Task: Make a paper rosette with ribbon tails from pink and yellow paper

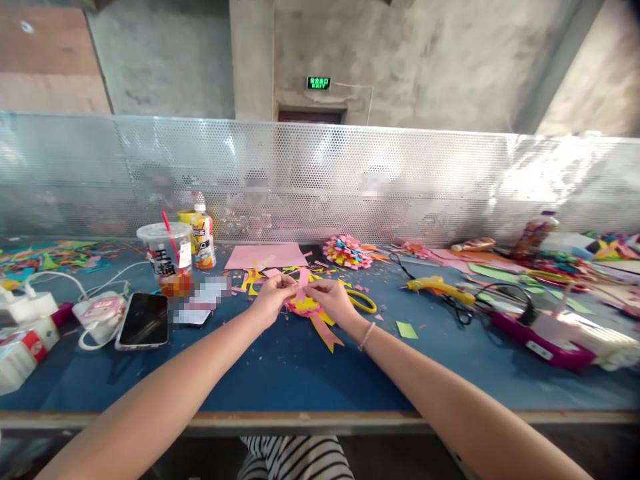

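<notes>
Between the fingertips of both hands is a small pink paper strip (303,279), pinched from either side. My left hand (274,297) is closed on its left side, and my right hand (332,298) is closed on its right. Just beneath them lies a pink and yellow paper rosette (306,308), partly hidden by the fingers, with a ribbon-like tail (327,333) pointing toward me. Beside my right hand, yellow scissor handles (369,302) stick out. Yellow paper cutouts (253,279) lie past my left hand, and a pink sheet (267,256) lies farther back.
At left stand a drink cup (167,257) and a bottle (204,240), with a phone (144,320) and chargers nearer. A yellow glue gun (440,288) and a magenta power strip (540,340) lie at right. Behind are a layered paper flower (347,252) and a perforated metal screen (320,180).
</notes>
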Demonstrator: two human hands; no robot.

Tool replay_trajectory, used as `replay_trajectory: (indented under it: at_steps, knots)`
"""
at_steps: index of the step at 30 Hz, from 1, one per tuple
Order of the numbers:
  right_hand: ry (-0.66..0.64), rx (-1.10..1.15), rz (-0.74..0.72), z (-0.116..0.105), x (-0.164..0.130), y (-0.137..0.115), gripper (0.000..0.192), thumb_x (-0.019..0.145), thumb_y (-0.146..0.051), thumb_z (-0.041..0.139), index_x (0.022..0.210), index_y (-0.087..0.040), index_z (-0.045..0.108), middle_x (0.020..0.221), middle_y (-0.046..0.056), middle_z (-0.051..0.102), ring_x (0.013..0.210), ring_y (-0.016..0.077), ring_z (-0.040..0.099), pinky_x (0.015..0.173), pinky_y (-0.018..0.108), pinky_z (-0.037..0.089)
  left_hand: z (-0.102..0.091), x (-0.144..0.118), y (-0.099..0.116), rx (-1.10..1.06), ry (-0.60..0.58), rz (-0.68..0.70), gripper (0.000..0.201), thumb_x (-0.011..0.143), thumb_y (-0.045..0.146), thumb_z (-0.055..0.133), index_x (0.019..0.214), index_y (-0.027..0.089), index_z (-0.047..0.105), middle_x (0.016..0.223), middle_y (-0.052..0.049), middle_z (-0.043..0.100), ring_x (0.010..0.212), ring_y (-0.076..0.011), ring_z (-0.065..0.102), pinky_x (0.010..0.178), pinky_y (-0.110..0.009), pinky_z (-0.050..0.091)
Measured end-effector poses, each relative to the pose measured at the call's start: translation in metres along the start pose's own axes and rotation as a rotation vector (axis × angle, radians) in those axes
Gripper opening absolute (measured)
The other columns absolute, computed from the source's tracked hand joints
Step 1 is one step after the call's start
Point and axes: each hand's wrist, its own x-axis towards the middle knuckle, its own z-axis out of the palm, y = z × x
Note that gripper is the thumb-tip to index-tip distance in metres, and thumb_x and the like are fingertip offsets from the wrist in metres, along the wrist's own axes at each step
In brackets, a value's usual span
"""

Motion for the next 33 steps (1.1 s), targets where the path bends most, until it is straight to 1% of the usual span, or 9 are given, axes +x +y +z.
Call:
replay_trajectory:
  at_steps: [3,7,10,13,16,22,26,30,33]
  knots:
    - [0.033,-0.002,-0.028,-0.006,0.003,0.000,0.016,0.065,-0.032,0.055,0.061,-0.017,0.055,0.056,-0.002,0.050,0.054,0.0103,0.042,0.052,0.023,0.032,-0.008,0.005,-0.001,0.305,0.015,0.106,0.020,0.056,0.028,0.067,0.065,0.016,0.054,0.062,0.000,0.055,0.060,-0.0118,0.052,0.061,-0.025,0.041]
    - [0.066,0.013,-0.030,-0.020,0.009,0.007,0.011,0.063,-0.027,0.050,0.058,-0.017,0.049,0.059,-0.003,0.046,0.060,0.0108,0.041,0.058,0.024,0.032,-0.022,0.010,-0.006,0.977,0.124,0.294,0.026,0.059,0.038,0.066,0.073,0.017,0.059,0.085,-0.008,0.062,0.088,-0.0234,0.056,0.079,-0.035,0.041]
    - [0.048,0.099,0.017,-0.026,0.010,0.014,0.008,0.063,-0.025,0.047,0.059,-0.018,0.046,0.060,-0.004,0.043,0.059,0.0101,0.038,0.057,0.023,0.031,-0.025,0.007,-0.008,1.305,0.046,0.215,0.033,0.064,0.048,0.059,0.076,0.017,0.063,0.091,-0.012,0.063,0.094,-0.0274,0.055,0.080,-0.037,0.041]
    - [0.021,0.186,0.083,-0.026,0.009,0.018,0.007,0.063,-0.024,0.045,0.060,-0.019,0.042,0.059,-0.005,0.040,0.057,0.0093,0.036,0.055,0.023,0.031,-0.021,0.003,-0.009,1.427,-0.013,0.118,0.033,0.068,0.049,0.053,0.070,0.018,0.063,0.089,-0.012,0.064,0.091,-0.0273,0.057,0.077,-0.035,0.041]
    - [-0.020,0.215,0.100,-0.021,0.007,0.019,0.007,0.065,-0.025,0.046,0.063,-0.019,0.042,0.061,-0.004,0.041,0.057,0.0094,0.038,0.056,0.023,0.033,-0.019,0.004,-0.012,1.331,-0.018,0.061,0.024,0.066,0.042,0.056,0.069,0.020,0.062,0.082,-0.007,0.065,0.083,-0.0237,0.058,0.072,-0.031,0.041]
    - [0.014,0.190,0.059,-0.019,0.008,0.018,0.012,0.067,-0.026,0.047,0.061,-0.019,0.039,0.060,-0.005,0.037,0.056,0.0083,0.035,0.053,0.021,0.032,-0.024,0.013,-0.025,0.790,0.030,0.142,0.012,0.056,0.021,0.062,0.063,0.020,0.052,0.064,0.001,0.058,0.063,-0.0158,0.053,0.060,-0.025,0.037]
    - [0.055,0.253,0.023,-0.027,0.007,0.003,0.017,0.067,-0.030,0.051,0.060,-0.020,0.039,0.056,-0.005,0.037,0.051,0.0073,0.035,0.047,0.021,0.029,-0.026,0.017,-0.018,0.586,0.168,0.171,0.010,0.057,0.013,0.057,0.061,0.019,0.050,0.059,0.003,0.053,0.058,-0.0130,0.050,0.056,-0.023,0.035]
    - [0.118,0.367,0.039,-0.038,0.005,-0.014,0.023,0.065,-0.033,0.056,0.059,-0.020,0.037,0.051,-0.005,0.041,0.057,0.0106,0.051,0.048,0.020,0.032,-0.034,0.023,-0.006,0.365,0.299,0.202,0.008,0.059,0.016,0.057,0.065,0.018,0.052,0.060,0.003,0.051,0.055,-0.0111,0.048,0.055,-0.022,0.036]
    - [0.153,0.389,0.065,-0.042,0.004,-0.017,0.026,0.063,-0.031,0.059,0.056,-0.020,0.035,0.049,-0.004,0.044,0.067,0.0149,0.059,0.053,0.021,0.038,-0.042,0.030,0.000,0.310,0.434,0.266,0.010,0.058,0.017,0.058,0.067,0.018,0.052,0.063,0.003,0.051,0.061,-0.0117,0.050,0.060,-0.022,0.038]
